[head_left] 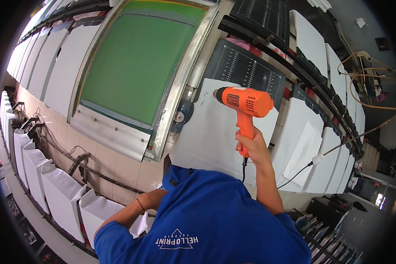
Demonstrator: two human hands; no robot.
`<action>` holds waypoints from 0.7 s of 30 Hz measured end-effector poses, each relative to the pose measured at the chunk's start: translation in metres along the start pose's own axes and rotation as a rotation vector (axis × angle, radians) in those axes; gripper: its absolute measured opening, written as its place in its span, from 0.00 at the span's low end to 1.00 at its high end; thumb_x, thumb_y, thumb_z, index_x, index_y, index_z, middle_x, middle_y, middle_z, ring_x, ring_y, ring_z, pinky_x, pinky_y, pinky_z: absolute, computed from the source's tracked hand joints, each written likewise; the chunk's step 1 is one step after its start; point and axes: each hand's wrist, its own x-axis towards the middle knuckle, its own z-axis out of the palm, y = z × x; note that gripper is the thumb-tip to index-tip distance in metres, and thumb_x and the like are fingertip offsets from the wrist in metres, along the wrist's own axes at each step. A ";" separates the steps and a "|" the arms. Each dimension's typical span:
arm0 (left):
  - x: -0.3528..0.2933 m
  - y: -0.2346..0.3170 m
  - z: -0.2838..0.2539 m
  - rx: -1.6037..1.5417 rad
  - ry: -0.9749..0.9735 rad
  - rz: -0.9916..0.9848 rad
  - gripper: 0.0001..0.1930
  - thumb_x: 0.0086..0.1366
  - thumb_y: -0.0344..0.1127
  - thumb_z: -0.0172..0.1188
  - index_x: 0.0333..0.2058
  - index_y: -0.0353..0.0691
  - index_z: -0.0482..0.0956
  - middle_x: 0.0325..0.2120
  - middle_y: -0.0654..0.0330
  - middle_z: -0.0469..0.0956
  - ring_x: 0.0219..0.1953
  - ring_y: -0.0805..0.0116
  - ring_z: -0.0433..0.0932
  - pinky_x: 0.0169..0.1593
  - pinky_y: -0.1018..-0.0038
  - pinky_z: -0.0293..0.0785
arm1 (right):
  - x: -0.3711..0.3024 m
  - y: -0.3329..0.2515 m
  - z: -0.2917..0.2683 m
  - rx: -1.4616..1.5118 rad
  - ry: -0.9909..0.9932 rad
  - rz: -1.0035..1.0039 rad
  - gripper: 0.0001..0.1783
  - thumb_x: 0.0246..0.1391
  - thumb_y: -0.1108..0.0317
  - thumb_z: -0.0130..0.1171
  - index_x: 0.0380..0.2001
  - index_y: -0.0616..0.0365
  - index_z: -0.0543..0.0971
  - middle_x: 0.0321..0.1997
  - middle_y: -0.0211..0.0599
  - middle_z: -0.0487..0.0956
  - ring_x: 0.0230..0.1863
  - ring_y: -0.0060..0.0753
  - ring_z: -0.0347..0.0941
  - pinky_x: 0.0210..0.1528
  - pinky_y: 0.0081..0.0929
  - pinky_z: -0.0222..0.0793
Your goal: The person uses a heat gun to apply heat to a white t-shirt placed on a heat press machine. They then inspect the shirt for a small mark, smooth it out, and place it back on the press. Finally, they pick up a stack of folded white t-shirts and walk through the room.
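A green mesh screen (138, 66) in a metal frame (183, 83) is lying at upper left. The person's blue shirt (224, 207) is filling the lower middle. A pale cloth (211, 136) is covering the near part of a dark, marked board (251, 72). The right forearm (268, 185) is reaching forward, holding an orange heat gun (251, 102) above the cloth, its nozzle (217, 94) pointing left. The right hand (253, 144) is curling its fingers around the upright handle (246, 125). The left hand (155, 198) is tucking in at the waist; the shirt is hiding its fingers, so I cannot tell their state. A thin bracelet (140, 204) is circling the left wrist
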 end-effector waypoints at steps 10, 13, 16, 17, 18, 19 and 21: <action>0.009 -0.014 0.007 0.044 0.116 0.140 0.18 0.56 0.45 0.61 0.39 0.38 0.77 0.34 0.46 0.80 0.37 0.45 0.79 0.42 0.58 0.76 | 0.008 0.010 0.009 0.009 -0.015 -0.007 0.22 0.48 0.72 0.55 0.49 0.67 0.70 0.28 0.30 0.73 0.19 0.18 0.69 0.28 0.23 0.72; 0.009 -0.014 0.007 0.036 0.155 0.162 0.17 0.57 0.45 0.60 0.37 0.38 0.77 0.32 0.46 0.79 0.36 0.44 0.79 0.41 0.57 0.75 | 0.010 0.010 0.011 0.005 -0.012 -0.005 0.23 0.49 0.72 0.55 0.49 0.67 0.69 0.28 0.30 0.73 0.19 0.18 0.69 0.29 0.23 0.72; 0.010 -0.020 0.009 0.043 0.146 0.152 0.17 0.57 0.45 0.59 0.37 0.38 0.77 0.31 0.45 0.79 0.36 0.44 0.78 0.40 0.57 0.75 | 0.009 0.011 0.013 0.007 -0.003 -0.001 0.23 0.49 0.72 0.54 0.50 0.67 0.69 0.28 0.30 0.73 0.19 0.18 0.69 0.29 0.24 0.72; 0.011 -0.021 0.009 0.051 0.136 0.147 0.17 0.57 0.45 0.59 0.37 0.38 0.77 0.31 0.45 0.79 0.36 0.44 0.78 0.40 0.57 0.75 | 0.010 0.012 0.012 0.013 -0.004 0.002 0.23 0.49 0.72 0.54 0.50 0.67 0.69 0.29 0.30 0.73 0.20 0.18 0.69 0.29 0.24 0.72; 0.011 -0.022 0.009 0.058 0.126 0.142 0.17 0.57 0.46 0.60 0.37 0.38 0.77 0.31 0.45 0.79 0.36 0.43 0.78 0.40 0.57 0.75 | 0.010 0.013 0.012 0.018 -0.004 0.004 0.23 0.49 0.72 0.54 0.50 0.67 0.69 0.29 0.30 0.73 0.20 0.18 0.69 0.30 0.25 0.72; 0.011 -0.022 0.008 0.052 0.117 0.127 0.17 0.57 0.46 0.60 0.37 0.38 0.76 0.31 0.45 0.79 0.36 0.43 0.78 0.40 0.57 0.75 | 0.010 0.013 0.012 0.016 -0.006 0.005 0.23 0.49 0.72 0.54 0.50 0.67 0.69 0.29 0.30 0.73 0.20 0.18 0.69 0.30 0.25 0.72; 0.011 -0.014 0.001 0.039 0.098 0.096 0.17 0.56 0.46 0.60 0.37 0.38 0.76 0.32 0.45 0.79 0.36 0.43 0.78 0.40 0.56 0.74 | 0.010 0.014 0.011 0.010 -0.009 0.008 0.23 0.49 0.72 0.54 0.50 0.67 0.69 0.29 0.30 0.73 0.20 0.18 0.68 0.30 0.25 0.72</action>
